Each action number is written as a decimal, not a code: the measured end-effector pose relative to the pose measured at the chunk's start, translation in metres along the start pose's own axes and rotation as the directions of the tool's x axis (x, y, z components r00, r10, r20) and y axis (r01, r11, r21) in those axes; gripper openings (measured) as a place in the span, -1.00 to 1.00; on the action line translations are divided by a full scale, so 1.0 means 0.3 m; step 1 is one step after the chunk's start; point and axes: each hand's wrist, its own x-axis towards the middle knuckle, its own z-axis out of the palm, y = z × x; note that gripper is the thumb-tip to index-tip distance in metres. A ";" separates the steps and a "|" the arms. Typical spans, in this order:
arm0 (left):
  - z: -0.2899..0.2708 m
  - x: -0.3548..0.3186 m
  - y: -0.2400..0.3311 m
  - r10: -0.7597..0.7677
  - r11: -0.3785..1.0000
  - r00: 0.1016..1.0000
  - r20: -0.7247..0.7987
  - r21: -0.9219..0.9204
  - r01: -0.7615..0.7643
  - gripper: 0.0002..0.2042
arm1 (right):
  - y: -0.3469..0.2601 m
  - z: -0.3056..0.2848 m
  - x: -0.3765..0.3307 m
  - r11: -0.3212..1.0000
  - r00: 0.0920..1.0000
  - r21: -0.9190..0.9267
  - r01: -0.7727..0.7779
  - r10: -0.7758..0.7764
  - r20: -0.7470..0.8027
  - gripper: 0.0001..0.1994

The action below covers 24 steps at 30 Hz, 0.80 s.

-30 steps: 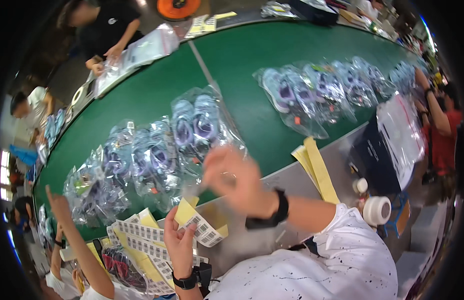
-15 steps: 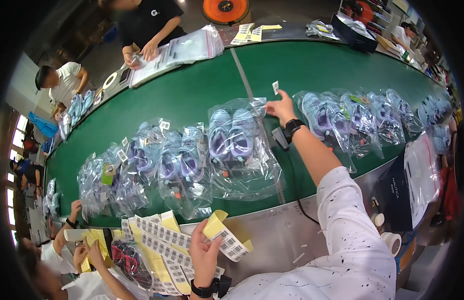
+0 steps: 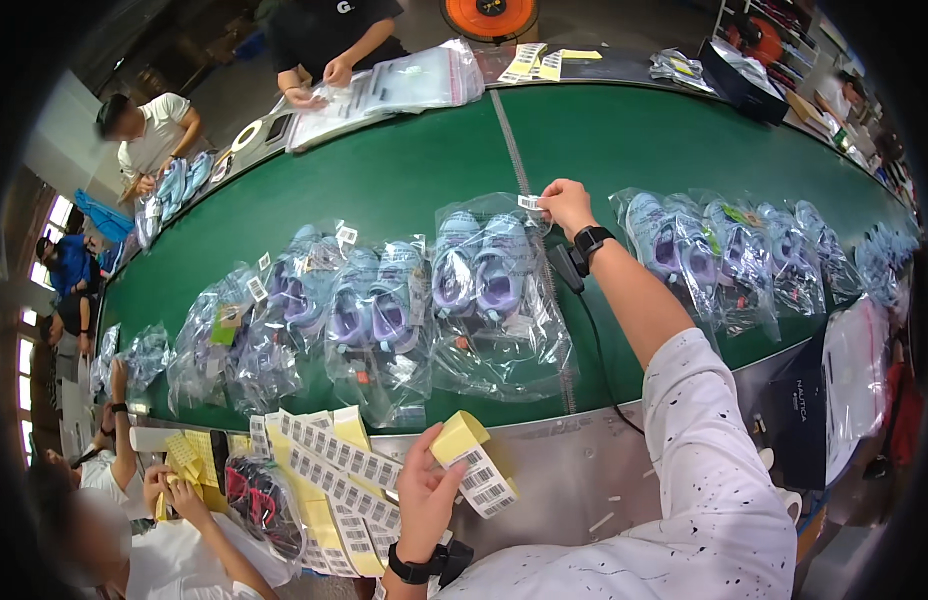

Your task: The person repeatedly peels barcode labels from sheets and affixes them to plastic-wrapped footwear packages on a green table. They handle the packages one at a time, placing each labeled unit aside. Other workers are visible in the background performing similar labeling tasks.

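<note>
The green tabletop [image 3: 384,160] holds bagged shoes [image 3: 503,238], toes pointing away.

I'm in a factory packing area: a long green belt [image 3: 404,160], rows of bagged shoes [image 3: 502,262], barcode-label strips [image 3: 486,487], co-workers [image 3: 162,125] alongside.

L head cam, wide fisheye, looks down & fwd: L hand [image 3: 429,492] nr, R hand [image 3: 566,205] farther, bench [image 3: 384,170] beyond.

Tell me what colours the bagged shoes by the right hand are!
Those shoes are light blue outside and pale purple inside, best seen in the head view.
</note>
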 end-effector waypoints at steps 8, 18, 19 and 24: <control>-0.059 -0.030 -0.036 0.071 0.997 0.994 0.086 -0.001 -0.071 -0.56 | 0.008 -0.576 0.003 0.813 0.919 -0.446 0.374 -0.390 0.060 -0.55; -0.051 -0.021 -0.034 0.109 0.992 0.984 0.143 -0.079 -0.099 -0.62 | 0.202 -0.546 -0.341 0.745 0.927 -0.567 0.351 -0.363 0.096 -0.44; -0.043 -0.020 -0.017 0.120 0.992 0.981 0.150 -0.065 -0.112 -0.62 | 0.173 -0.497 -0.367 0.737 0.906 -0.537 0.410 -0.395 0.150 -0.43; -0.016 -0.043 0.065 0.152 0.978 0.987 0.044 0.138 -0.157 -0.68 | -0.088 -0.219 -0.657 0.751 0.775 -0.219 0.623 -0.552 0.309 -0.51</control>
